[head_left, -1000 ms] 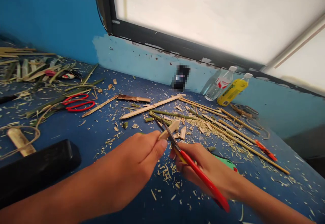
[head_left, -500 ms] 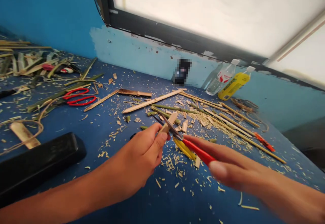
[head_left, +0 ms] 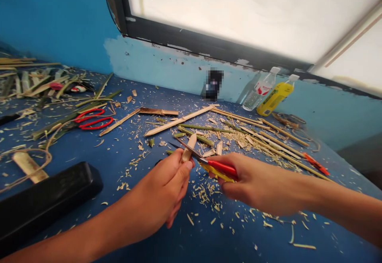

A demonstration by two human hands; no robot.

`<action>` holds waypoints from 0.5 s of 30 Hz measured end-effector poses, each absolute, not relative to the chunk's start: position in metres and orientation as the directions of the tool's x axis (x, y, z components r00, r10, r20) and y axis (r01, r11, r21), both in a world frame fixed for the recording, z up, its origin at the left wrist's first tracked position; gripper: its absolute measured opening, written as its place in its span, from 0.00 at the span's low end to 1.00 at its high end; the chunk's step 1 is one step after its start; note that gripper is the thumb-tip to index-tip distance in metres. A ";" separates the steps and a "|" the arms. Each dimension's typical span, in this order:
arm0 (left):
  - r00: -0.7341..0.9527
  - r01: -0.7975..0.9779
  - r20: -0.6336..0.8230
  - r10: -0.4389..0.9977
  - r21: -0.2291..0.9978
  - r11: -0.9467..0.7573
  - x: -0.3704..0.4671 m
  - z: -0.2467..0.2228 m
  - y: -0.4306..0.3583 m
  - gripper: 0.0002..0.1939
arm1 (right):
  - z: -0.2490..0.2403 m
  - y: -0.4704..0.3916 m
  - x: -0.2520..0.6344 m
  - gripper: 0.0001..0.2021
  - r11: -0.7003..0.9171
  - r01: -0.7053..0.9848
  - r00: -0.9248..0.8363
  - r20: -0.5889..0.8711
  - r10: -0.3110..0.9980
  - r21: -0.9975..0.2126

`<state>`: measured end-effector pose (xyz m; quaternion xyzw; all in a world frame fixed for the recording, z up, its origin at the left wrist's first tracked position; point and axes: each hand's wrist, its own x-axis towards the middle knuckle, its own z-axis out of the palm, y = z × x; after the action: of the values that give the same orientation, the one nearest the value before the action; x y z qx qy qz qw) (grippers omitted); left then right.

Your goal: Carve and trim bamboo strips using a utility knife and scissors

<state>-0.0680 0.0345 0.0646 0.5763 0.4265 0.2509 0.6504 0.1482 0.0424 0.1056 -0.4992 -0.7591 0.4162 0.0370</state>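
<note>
Closed around a short pale bamboo strip [head_left: 188, 147], my left hand [head_left: 167, 187] leaves the strip's pointed end sticking out past the fingers. My right hand [head_left: 253, 181] grips scissors with red and yellow handles [head_left: 223, 169]. Their dark blades lie across the strip, close to the left thumb and fingers. The lower part of the strip is hidden in the left hand. Pale shavings [head_left: 205, 189] lie on the blue table beneath and around both hands.
Bamboo strips [head_left: 179, 120] and green stems lie behind the hands. Red-handled scissors [head_left: 94, 119] and a black case [head_left: 50, 199] are at left. Two bottles, one clear [head_left: 261, 90], one yellow [head_left: 276, 98], lean against the wall. An orange-red tool [head_left: 316, 163] lies at right.
My right hand has closed more fully around the scissor handles, and the handles have come together. The blades now cross the bamboo strip further left, and the strip stands more upright in my left hand.
</note>
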 end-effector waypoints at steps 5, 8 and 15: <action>0.517 0.062 -0.292 0.805 0.950 0.305 -0.072 0.059 0.039 0.16 | 0.097 0.046 0.140 0.10 0.116 0.745 -0.452 -0.369 0.812 -0.657; 0.551 0.017 -0.284 0.785 0.944 0.330 -0.073 0.054 0.046 0.16 | 0.100 0.050 0.139 0.08 0.091 0.744 -0.442 -0.386 0.810 -0.662; 0.626 -0.087 -0.195 0.755 0.945 0.316 -0.071 0.049 0.049 0.12 | 0.111 0.045 0.164 0.20 0.011 0.646 -0.476 -0.392 0.787 -0.763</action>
<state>-0.0706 0.0493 0.0493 0.5117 0.3263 0.2834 0.7426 0.1640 0.0453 0.1110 -0.5068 -0.7072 0.4876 0.0724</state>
